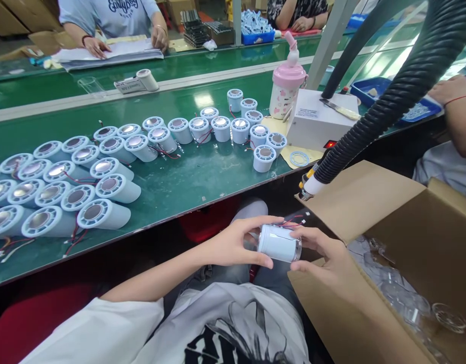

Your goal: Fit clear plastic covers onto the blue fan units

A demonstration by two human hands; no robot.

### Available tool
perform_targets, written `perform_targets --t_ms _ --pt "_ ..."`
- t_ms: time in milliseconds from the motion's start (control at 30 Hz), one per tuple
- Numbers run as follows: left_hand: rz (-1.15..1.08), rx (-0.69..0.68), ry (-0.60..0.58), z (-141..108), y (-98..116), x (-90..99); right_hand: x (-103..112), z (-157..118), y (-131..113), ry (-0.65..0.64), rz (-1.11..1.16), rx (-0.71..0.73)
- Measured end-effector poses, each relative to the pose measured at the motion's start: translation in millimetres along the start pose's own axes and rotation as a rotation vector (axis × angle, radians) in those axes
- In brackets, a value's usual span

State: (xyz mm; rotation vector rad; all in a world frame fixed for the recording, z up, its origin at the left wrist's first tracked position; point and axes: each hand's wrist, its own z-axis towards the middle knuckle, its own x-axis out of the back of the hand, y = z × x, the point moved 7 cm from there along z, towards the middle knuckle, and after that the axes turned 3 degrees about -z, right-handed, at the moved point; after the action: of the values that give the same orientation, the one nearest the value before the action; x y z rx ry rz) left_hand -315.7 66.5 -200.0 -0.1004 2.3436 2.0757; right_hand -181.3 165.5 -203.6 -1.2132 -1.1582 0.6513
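Note:
Above my lap, both hands grip a light blue cylindrical housing [275, 243] lying on its side. Thin red and dark wires with small white plugs stick out at its upper edge. A clear plastic cover sits around its right end. My left hand [242, 242] has thumb and fingers closed around the left end. The fingers of my right hand [324, 253] pinch the clear end. On the green bench, several similar blue housings [221, 128] stand in rows, with round metallic discs on top and wires trailing.
An open cardboard box [418, 217] with clear plastic parts [399, 293] stands at my right. Over it hangs a black corrugated hose [388, 106]. A white device [312, 121] and a pink-lidded cup [286, 91] stand on the bench. Co-workers sit across and at right.

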Motion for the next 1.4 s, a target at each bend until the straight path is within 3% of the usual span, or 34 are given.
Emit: perform_targets --t_ms 200,500,867,1400 --pt "0.037 -0.135 -0.023 -2.7 11.1 -2.2 -0.6 -0.1 3.9 -0.024 0.153 -0.106" --pt "0.115 -0.159 -0.022 -3.9 12.8 -0.6 -8.4 3.8 5.2 -0.093 0.397 -0.201" --pt "0.148 -0.171 -0.017 -4.8 13.8 0.4 -16.8 7.4 20.5 -0.114 0.536 -0.345" --pt "0.045 -0.204 -0.040 -5.3 14.9 -1.3 -40.4 4.9 24.8 -0.171 0.731 -0.580"
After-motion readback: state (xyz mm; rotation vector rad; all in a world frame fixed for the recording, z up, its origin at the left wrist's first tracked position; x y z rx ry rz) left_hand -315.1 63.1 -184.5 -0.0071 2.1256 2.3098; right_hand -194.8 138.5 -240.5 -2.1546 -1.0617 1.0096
